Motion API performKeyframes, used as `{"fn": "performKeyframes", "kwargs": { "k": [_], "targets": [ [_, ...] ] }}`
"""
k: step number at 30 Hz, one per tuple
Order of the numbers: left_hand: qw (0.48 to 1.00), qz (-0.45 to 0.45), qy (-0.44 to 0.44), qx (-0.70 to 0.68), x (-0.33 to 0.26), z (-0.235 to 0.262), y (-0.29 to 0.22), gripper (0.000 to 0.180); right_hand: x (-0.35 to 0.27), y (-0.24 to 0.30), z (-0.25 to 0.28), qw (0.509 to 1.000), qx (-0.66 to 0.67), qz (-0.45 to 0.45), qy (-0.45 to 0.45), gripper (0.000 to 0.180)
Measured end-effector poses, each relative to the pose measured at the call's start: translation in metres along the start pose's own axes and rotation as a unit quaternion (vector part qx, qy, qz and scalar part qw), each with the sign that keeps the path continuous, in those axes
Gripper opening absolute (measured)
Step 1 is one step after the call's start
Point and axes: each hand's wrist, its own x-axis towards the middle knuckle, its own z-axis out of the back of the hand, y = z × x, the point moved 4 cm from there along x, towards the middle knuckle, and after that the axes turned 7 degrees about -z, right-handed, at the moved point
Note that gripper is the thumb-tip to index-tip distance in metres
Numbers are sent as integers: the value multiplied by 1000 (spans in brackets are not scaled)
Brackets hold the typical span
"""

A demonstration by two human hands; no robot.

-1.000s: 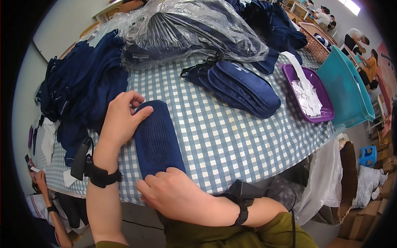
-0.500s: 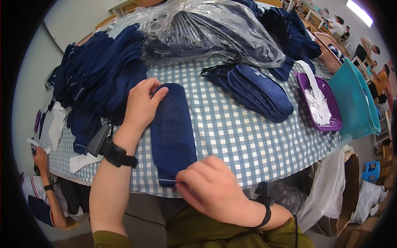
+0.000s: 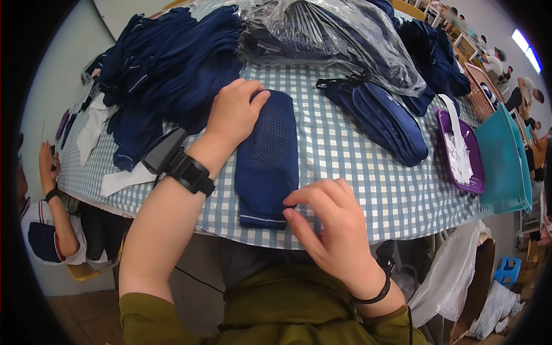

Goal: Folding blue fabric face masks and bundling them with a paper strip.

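Observation:
A folded navy sock pair [image 3: 268, 155] with grip dots lies flat on the blue-and-white checked tablecloth [image 3: 351, 149] in front of me. My left hand [image 3: 233, 112] rests palm down on its far left end, fingers together. My right hand [image 3: 328, 221] hovers at the near right corner of the socks, fingers loosely curled and apart, fingertips at the cuff edge, holding nothing. A black band with a small device is strapped on my left wrist.
A heap of navy socks [image 3: 167, 69] lies at the left. Clear plastic bags of socks [image 3: 328, 34] sit behind. A tied sock bundle [image 3: 382, 121] lies at right, beside a purple tray of white tags [image 3: 460, 152] and a teal bin [image 3: 506, 161]. Another person [image 3: 46, 218] sits low left.
My right hand has lifted off the near end of the socks and drawn back to the right corner. My left hand stays pressed on the far end.

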Motion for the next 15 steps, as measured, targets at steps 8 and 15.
{"fn": "performKeyframes", "kwargs": {
  "k": [8,15],
  "targets": [
    [1000,28,-1,8,-3,0,-1,20,-2,7,-36,996,-13,50,76,13],
    [999,30,6,-10,-3,-1,2,22,-10,14,-19,999,-20,31,37,9]
  ]
}}
